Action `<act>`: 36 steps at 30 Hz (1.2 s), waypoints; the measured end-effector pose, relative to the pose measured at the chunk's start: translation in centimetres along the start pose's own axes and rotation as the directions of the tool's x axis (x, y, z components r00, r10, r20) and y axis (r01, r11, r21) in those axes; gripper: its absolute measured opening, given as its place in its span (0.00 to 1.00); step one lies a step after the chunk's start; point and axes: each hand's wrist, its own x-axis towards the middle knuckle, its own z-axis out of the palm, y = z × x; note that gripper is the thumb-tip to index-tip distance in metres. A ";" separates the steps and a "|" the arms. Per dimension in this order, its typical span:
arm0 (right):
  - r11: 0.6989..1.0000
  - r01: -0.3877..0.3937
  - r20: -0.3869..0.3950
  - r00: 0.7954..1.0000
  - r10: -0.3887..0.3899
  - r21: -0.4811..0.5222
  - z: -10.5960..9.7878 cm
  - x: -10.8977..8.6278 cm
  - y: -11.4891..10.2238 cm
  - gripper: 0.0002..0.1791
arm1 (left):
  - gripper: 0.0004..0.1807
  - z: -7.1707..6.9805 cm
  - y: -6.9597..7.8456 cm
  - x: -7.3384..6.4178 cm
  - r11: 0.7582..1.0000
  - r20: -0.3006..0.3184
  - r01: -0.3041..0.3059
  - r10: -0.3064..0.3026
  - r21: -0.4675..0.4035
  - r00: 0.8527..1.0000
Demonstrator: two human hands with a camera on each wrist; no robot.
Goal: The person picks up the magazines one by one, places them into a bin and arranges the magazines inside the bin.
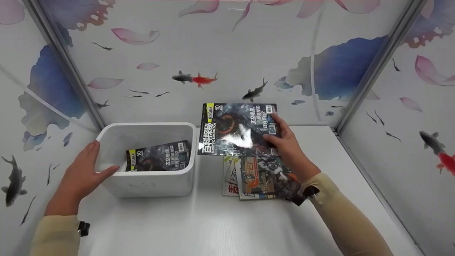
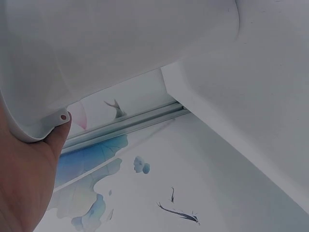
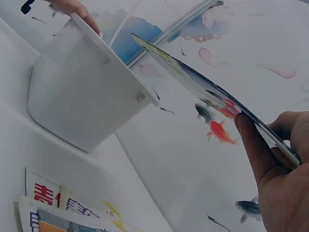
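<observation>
My right hand (image 1: 289, 145) grips a dark magazine (image 1: 227, 124) by its right edge, thumb on the cover and fingers beneath. In the right wrist view the magazine (image 3: 193, 79) shows edge-on, raised above the table beside the white plastic bin (image 3: 82, 92). At the bin's left rim my left hand (image 1: 81, 170) holds on, its thumb along the front edge. Inside the bin (image 1: 149, 185) leans another magazine (image 1: 160, 158) with a matching cover. Below the raised magazine, a small pile of magazines (image 1: 263, 177) lies on the table, partly covered by my right forearm.
The white table (image 1: 213, 224) is walled on the left, back and right by panels (image 1: 234, 53) printed with fish and petals. Metal corner posts (image 1: 380, 67) join the panels. The bin stands left of the pile, near the back wall.
</observation>
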 end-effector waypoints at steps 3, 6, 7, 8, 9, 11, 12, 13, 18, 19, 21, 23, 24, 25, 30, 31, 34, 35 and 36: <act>1.000 0.002 0.009 1.000 -0.002 0.018 0.8 0.3 0.0 0.49 | 0.65 0.0 0.0 0.0 1.000 0.003 0.002 -0.002 0.000 1.000; 1.000 0.005 0.010 1.000 -0.005 0.024 1.6 0.5 0.0 0.49 | 0.65 0.0 0.0 0.0 1.000 0.005 0.002 -0.002 -0.004 1.000; 1.000 0.005 0.010 1.000 -0.005 0.026 1.9 0.6 0.0 0.49 | 0.65 0.1 0.0 0.1 1.000 0.004 0.003 -0.003 -0.003 1.000; 1.000 0.003 0.009 1.000 -0.003 0.028 2.2 0.7 0.0 0.49 | 0.65 0.1 0.0 0.1 1.000 0.005 0.004 -0.004 -0.003 1.000; 1.000 -0.002 0.008 1.000 0.002 0.031 2.5 0.8 0.0 0.50 | 0.65 0.1 -0.1 0.1 1.000 0.006 0.004 -0.004 -0.004 1.000; 0.999 -0.011 0.009 1.000 0.010 0.040 3.0 0.9 0.0 0.50 | 0.65 0.1 -0.1 0.1 1.000 0.008 0.010 -0.010 -0.003 1.000; 0.999 -0.016 0.010 1.000 0.016 0.049 3.3 1.0 -0.1 0.50 | 0.65 0.2 -0.1 0.1 1.000 0.007 0.010 -0.010 -0.003 1.000; 0.998 -0.020 0.012 1.000 0.020 0.057 3.6 1.0 -0.1 0.50 | 0.65 0.2 -0.2 0.1 1.000 0.006 0.011 -0.011 -0.004 1.000; 0.996 -0.029 0.027 0.999 0.027 0.082 4.9 1.3 -0.3 0.51 | 0.64 0.2 -0.2 0.1 1.000 0.003 0.008 -0.008 -0.002 1.000; 0.996 -0.030 0.033 0.999 0.027 0.082 5.2 1.3 -0.3 0.51 | 0.64 0.2 -0.2 0.1 1.000 0.002 0.008 -0.008 0.000 1.000; 0.996 -0.034 0.042 0.999 0.031 0.080 5.7 1.4 -0.3 0.50 | 0.64 0.2 -0.2 0.0 1.000 0.003 0.009 -0.009 0.004 1.000; 0.995 -0.039 0.047 0.998 0.035 0.087 6.2 1.4 -0.3 0.50 | 0.64 0.1 -0.2 0.0 1.000 0.004 0.014 -0.014 0.003 1.000; 0.995 -0.042 0.049 0.998 0.038 0.087 6.5 1.4 -0.3 0.50 | 0.64 0.1 -0.3 0.1 1.000 0.004 0.016 -0.016 0.002 1.000; 0.995 -0.044 0.049 0.998 0.039 0.089 6.8 1.5 -0.2 0.50 | 0.64 0.1 -0.2 0.1 1.000 0.004 0.019 -0.019 0.002 1.000; 0.993 -0.041 0.053 0.998 0.035 0.113 8.3 1.6 -0.1 0.50 | 0.64 0.1 -0.1 0.2 1.000 0.006 0.025 -0.025 -0.001 1.000; 0.992 -0.040 0.055 0.998 0.034 0.118 8.6 1.6 -0.1 0.50 | 0.64 0.1 -0.1 0.1 1.000 0.005 0.024 -0.024 -0.001 1.000; 0.991 -0.038 0.059 0.998 0.030 0.126 9.6 1.7 0.0 0.50 | 0.64 0.1 -0.1 0.1 1.000 0.003 0.018 -0.018 -0.003 1.000; 0.991 -0.036 0.061 0.998 0.028 0.129 9.9 1.7 0.0 0.50 | 0.64 0.1 -0.1 0.1 1.000 0.001 0.015 -0.015 -0.004 1.000; 0.991 -0.034 0.063 0.998 0.026 0.130 10.2 1.7 -0.1 0.50 | 0.64 0.1 -0.1 0.1 1.000 0.000 0.015 -0.015 -0.006 1.000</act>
